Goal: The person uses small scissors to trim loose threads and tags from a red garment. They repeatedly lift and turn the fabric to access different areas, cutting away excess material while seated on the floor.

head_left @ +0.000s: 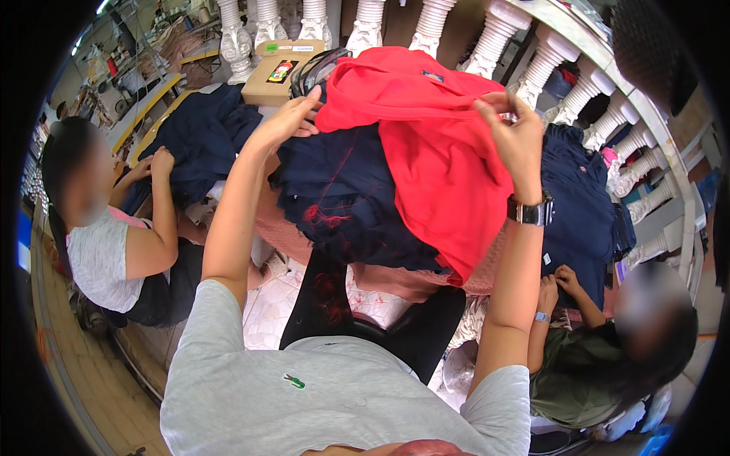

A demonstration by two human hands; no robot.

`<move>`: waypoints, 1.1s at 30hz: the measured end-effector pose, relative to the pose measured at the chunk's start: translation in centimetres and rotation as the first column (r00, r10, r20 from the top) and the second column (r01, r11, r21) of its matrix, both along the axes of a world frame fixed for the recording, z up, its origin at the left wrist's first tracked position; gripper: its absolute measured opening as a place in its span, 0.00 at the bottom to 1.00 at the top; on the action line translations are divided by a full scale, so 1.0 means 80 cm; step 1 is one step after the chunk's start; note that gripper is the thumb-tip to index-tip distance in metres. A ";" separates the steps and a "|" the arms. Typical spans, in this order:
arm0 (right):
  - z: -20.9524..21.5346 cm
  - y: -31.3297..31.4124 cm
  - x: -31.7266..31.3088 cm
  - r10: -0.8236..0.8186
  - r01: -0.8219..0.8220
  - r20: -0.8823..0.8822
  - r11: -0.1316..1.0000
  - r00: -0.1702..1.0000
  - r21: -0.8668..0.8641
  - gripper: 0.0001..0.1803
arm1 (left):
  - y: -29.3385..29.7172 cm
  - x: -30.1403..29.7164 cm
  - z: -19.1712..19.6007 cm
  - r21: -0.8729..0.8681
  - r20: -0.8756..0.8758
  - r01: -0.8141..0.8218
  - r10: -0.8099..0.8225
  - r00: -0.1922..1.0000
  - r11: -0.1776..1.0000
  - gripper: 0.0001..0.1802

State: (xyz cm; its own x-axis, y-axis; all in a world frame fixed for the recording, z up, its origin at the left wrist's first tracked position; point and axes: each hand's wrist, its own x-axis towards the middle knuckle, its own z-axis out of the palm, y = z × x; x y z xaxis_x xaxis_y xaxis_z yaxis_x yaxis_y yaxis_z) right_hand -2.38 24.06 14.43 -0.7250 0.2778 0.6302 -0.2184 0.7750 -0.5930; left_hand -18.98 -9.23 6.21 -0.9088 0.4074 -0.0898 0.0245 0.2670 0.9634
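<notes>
A red garment [426,144] hangs in front of me over a heap of dark navy garments [350,197] marked with loose red threads. My left hand [285,121] grips the red garment's left edge, fingers curled at the fold. At the upper right my right hand [513,133] pinches the cloth's other edge; a dark watch [530,211] sits on that wrist. The red garment droops down between both hands to about mid-frame.
A person in a grey top [103,258] sits at left handling navy cloth [194,140]. Another person in green [578,372] sits at lower right beside more navy garments [582,205]. A cardboard box [277,72] and white balusters [494,34] stand behind.
</notes>
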 end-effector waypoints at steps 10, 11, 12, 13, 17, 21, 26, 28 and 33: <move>0.008 -0.024 0.014 -0.008 0.067 -0.315 0.982 0.949 0.178 0.10 | 0.010 0.031 0.021 0.743 -0.324 0.268 -0.022 0.946 0.613 0.14; 0.015 -0.015 0.025 -0.077 0.137 -0.331 0.977 0.941 0.161 0.10 | 0.025 0.071 0.042 0.736 -0.366 0.318 -0.044 0.930 0.598 0.19; 0.019 -0.005 0.035 -0.147 0.205 -0.343 0.969 0.928 0.140 0.09 | 0.037 0.104 0.052 0.724 -0.406 0.365 -0.065 0.912 0.585 0.24; 0.014 0.014 0.040 -0.177 0.254 -0.312 0.940 0.933 0.226 0.11 | 0.045 0.122 0.047 0.675 -0.454 0.423 -0.111 0.884 0.605 0.32; -0.004 -0.015 0.079 -0.029 0.021 -0.064 0.992 0.998 -0.125 0.19 | 0.060 0.174 0.006 0.538 -0.507 0.464 -0.170 0.845 0.703 0.56; -0.047 -0.091 0.106 0.122 -0.102 0.042 0.942 0.992 -0.320 0.11 | 0.067 0.199 -0.027 0.498 -0.508 0.451 -0.173 0.844 0.741 0.57; -0.084 -0.134 0.086 0.172 -0.139 0.007 0.820 0.985 -0.555 0.18 | 0.073 0.211 -0.049 0.519 -0.504 0.422 -0.132 0.854 0.743 0.54; -0.090 -0.139 0.083 0.180 -0.138 0.000 0.754 0.984 -0.642 0.19 | 0.069 0.212 -0.055 0.534 -0.469 0.401 -0.134 0.873 0.745 0.50; -0.110 -0.134 0.089 0.258 -0.167 0.034 0.716 0.966 -0.678 0.19 | 0.068 0.215 -0.061 0.386 -0.549 0.018 0.214 0.808 0.922 0.25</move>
State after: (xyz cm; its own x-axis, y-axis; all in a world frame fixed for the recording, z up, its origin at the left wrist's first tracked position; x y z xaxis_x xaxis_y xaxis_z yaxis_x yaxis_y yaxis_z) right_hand 4.77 13.30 5.62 -0.8720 0.4209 0.2500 -0.2227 0.1138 -0.9682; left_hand -1.80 -3.75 1.35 -0.7799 0.2098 0.5897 0.5921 -0.0586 0.8038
